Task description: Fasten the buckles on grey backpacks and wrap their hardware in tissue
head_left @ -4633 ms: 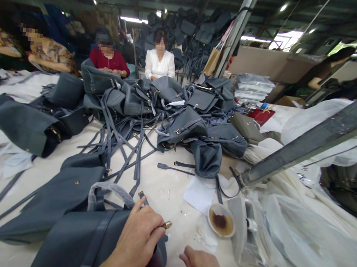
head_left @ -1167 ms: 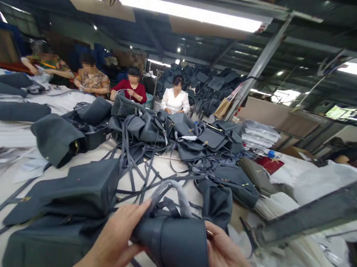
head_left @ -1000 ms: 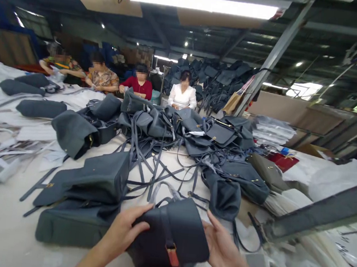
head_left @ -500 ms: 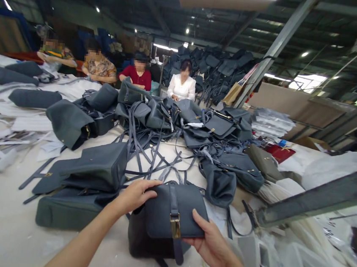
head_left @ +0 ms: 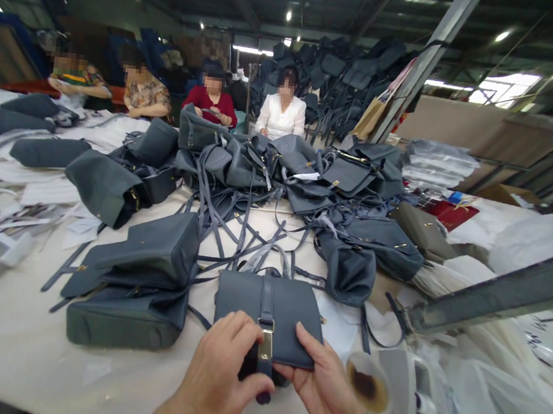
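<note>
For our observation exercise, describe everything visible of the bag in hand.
The bag is dark blue-grey, in what looks like smooth leather. Down its flap runs a strap with a gold buckle; a handle in clear wrap arches behind. It is over the table's near part, the underside hidden. The right hand holds the flap's lower corner; the left hand is at the buckle.

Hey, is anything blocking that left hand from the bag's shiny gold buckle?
Nope, nothing I can see: the left hand is right at the gold buckle, and the right hand holds the flap by its edge.
</note>
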`<state>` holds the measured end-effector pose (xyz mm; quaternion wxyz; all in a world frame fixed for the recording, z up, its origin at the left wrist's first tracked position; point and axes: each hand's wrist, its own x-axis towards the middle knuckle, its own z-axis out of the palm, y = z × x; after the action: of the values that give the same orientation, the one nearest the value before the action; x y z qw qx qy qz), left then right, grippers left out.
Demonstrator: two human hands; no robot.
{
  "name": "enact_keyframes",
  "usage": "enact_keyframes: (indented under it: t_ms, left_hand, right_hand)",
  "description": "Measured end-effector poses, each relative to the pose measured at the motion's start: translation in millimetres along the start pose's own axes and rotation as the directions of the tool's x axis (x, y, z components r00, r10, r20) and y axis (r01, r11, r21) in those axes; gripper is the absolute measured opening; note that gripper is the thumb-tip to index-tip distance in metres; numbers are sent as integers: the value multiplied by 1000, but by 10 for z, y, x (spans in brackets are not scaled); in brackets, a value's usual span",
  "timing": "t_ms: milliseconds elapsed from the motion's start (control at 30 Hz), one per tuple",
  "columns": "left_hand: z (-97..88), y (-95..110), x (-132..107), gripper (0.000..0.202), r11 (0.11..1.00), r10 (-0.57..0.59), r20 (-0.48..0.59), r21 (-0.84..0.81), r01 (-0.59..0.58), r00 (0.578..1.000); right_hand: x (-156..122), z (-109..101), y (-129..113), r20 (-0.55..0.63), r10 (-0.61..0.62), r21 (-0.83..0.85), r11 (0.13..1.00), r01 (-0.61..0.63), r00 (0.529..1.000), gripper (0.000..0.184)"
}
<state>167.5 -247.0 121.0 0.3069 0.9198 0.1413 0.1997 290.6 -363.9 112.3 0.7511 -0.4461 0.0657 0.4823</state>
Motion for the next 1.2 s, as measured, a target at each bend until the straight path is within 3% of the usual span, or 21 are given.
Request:
enact_keyframes:
  t_ms: [133, 267, 400, 467, 633, 833, 1033, 1200]
  left_hand:
    - [41, -80, 74, 16, 1000, 20, 5, -17, -20, 1000]
    - [45, -130, 72, 21, 998, -7, -47, -64, 4, 999]
    - [-83, -99, -29, 22, 972, -219, -12, -93, 217, 976]
    - [-158, -39, -80, 18, 939, -336, 35, -65, 338, 941]
    - [-170, 81, -135, 37, 829, -532, 136, -119, 547, 836]
    - [19, -15, -183, 17, 664, -554, 182, -491, 563, 812]
    - [11, -55, -129, 32, 763, -594, 96, -248, 597, 799]
    - [76, -112, -105, 34, 649, -638, 132, -438, 623, 758]
  right_hand:
    - [-41, 18, 71, 13, -28, -3, 1000, 28, 1000, 46]
    - [-66, 16, 146, -3, -48, 33, 998, 48, 999, 51]
    - [-87, 47, 222, -27, -53, 98, 994, 55, 998, 50]
    - [-93, 82, 262, -57, -46, 124, 991, 53, 997, 51]
    - [-106, 155, 313, -112, -39, 161, 985, 57, 993, 52]
    - [-136, 180, 354, -126, -59, 167, 983, 80, 990, 53]
    - [-104, 145, 590, -130, -89, 104, 989, 103, 988, 69]
    - [-94, 138, 586, -101, -75, 123, 989, 87, 992, 61]
